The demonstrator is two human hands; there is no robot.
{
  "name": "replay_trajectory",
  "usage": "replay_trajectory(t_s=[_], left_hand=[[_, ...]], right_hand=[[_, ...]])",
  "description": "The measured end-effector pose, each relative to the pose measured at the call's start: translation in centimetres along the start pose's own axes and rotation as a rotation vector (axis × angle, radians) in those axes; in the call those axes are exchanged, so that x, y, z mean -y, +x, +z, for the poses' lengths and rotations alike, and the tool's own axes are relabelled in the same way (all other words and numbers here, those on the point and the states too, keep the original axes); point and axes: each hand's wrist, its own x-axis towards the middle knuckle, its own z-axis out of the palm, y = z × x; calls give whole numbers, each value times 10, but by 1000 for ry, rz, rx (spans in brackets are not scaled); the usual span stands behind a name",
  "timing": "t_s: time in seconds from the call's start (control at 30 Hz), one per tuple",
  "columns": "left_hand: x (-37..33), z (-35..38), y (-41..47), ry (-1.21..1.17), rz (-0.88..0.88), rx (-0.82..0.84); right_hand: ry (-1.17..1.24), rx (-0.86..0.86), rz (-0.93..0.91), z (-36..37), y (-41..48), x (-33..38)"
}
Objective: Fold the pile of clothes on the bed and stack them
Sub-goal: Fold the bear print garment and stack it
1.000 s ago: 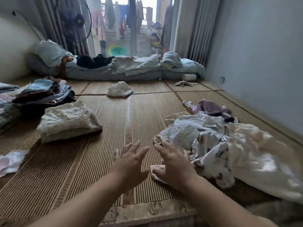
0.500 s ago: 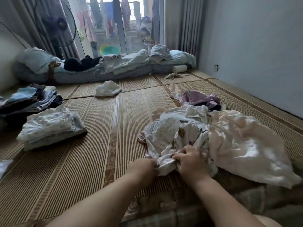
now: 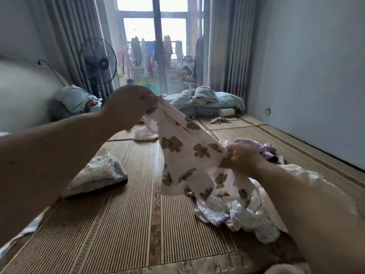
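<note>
A white garment with brown flower prints hangs stretched in the air between my hands. My left hand grips its upper edge, raised high at centre left. Lower and to the right, my right hand pinches another edge. Beneath the garment lies the unfolded pile of pale clothes on the woven mat. A folded stack of light clothes sits to the left on the mat.
A purple garment lies behind the pile. A small white cloth sits further back on the mat. Bedding and pillows line the far end by the window, with a standing fan at the left. The right wall is close.
Both hands went from reaching flat to the pile, to grabbing into it, to lifting the flower-print garment out. The left hand rose high; the view tilted upward.
</note>
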Motion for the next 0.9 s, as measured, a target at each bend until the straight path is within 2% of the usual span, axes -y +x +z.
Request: replay_trajectory(t_s=[0.07,0.13,0.2,0.3,0.43,0.6,0.77,0.83,0.9], left_hand=[[23,-36,-1,-12,-61,-34],[44,-61,-8,-183,-175,-27],[61,-79,-15,-245,-252,-24],[81,-97,-21,-212,-315,-12],[111,-100,-34,-95,-419,-8],[144,-77,-59,-114,-556,101],[153,-59,-72,25,-550,224],[146,-57,-75,96,-524,293],[131,-53,-79,99,-436,326]], right_hand=[[21,-57,16,-3,5,10],[127,-98,19,-4,11,22],[172,-139,22,-3,16,38],[168,-204,-34,-4,18,59],[441,-264,-73,-9,15,83],[808,22,-41,-16,15,116],[1035,95,-58,-17,13,137],[1030,104,-43,-17,14,147],[869,47,-15,-13,16,159]])
